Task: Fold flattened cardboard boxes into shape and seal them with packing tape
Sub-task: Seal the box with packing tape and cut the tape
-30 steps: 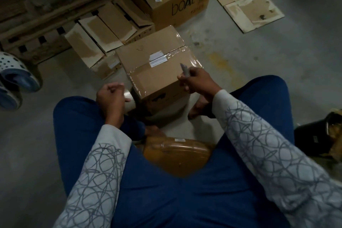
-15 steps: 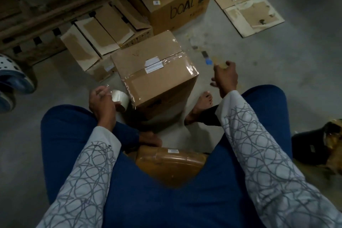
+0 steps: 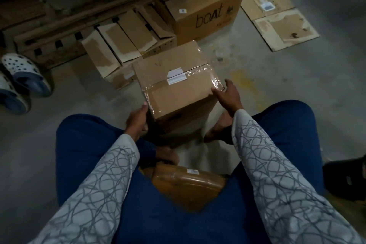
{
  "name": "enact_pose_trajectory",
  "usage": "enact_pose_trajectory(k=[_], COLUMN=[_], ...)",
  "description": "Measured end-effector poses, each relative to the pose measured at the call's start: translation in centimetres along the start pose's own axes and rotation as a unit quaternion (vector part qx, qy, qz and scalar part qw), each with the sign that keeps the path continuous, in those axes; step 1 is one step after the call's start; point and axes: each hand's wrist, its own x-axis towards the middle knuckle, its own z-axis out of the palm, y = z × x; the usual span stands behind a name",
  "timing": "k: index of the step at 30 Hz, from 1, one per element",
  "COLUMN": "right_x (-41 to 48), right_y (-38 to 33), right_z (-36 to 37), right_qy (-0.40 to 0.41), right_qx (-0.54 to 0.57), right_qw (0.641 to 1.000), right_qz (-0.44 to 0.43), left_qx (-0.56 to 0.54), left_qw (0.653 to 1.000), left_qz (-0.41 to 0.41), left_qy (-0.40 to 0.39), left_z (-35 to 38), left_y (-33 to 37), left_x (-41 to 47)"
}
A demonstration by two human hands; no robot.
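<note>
Sitting with knees spread in blue trousers (image 3: 89, 154), the person has a tan parcel wrapped in shiny film (image 3: 188, 186) nearest the camera, lying on the floor (image 3: 287, 89) between the thighs. Two bare feet rest just beyond it, one on each side. Between the feet stands the cardboard box (image 3: 178, 93), folded into shape, its top flaps closed and a strip of clear packing tape (image 3: 186, 79) running across the seam and over white labels. The left hand (image 3: 137, 120) lies against the box's near left corner with the thumb tip touching the taped edge; the rest of its fingers are blurred and partly hidden, so whether they curl round anything cannot be told. The right hand (image 3: 227, 95) is at the box's right corner, its fingers (image 3: 228, 83) loosely spread and holding nothing, the thumb resting on the top edge where the tape wraps over. At the right edge of the floor sits a dark object (image 3: 344, 178). Just behind the box stand open cartons with raised flaps (image 3: 118, 51), and beyond them a larger carton printed "boAt" (image 3: 206, 12). Flattened cardboard sheets (image 3: 281, 25) lie well apart to the far right. A pair of white and blue clogs (image 3: 23, 77) sits at the left, beside a wooden pallet (image 3: 49, 31).
</note>
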Motion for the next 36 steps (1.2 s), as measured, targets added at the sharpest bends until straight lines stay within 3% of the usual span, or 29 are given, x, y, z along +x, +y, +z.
enact_pose_trajectory(k=[2,10,19,26,32,36], right_x=[-0.4,-2.3,-2.2,-3.0,-0.4,-1.1], right_y=[0.1,0.6,2.7,4.3,6.0,4.9], right_z=[0.6,0.8,0.7,0.2,1.6,2.7], right_qy=[-0.015,0.039,-0.002,0.029,-0.016,0.003], right_qx=[0.017,0.004,-0.015,-0.084,0.018,0.012], right_qw=[1.0,0.999,1.0,0.995,0.995,0.997], right_qz=[0.002,-0.019,0.013,0.034,0.093,0.074], left_qx=[0.019,-0.103,-0.08,-0.09,-0.091,-0.154], left_qw=[0.999,0.991,0.994,0.994,0.988,0.982], left_qz=[0.011,-0.01,-0.014,-0.018,-0.051,-0.027], left_qy=[-0.034,-0.09,-0.067,-0.061,-0.114,-0.105], left_z=[0.8,0.0,0.2,0.3,0.9,0.8], left_y=[0.1,0.0,-1.8,-0.2,-1.6,-0.3], left_x=[-0.6,0.1,0.5,0.6,1.7,1.5])
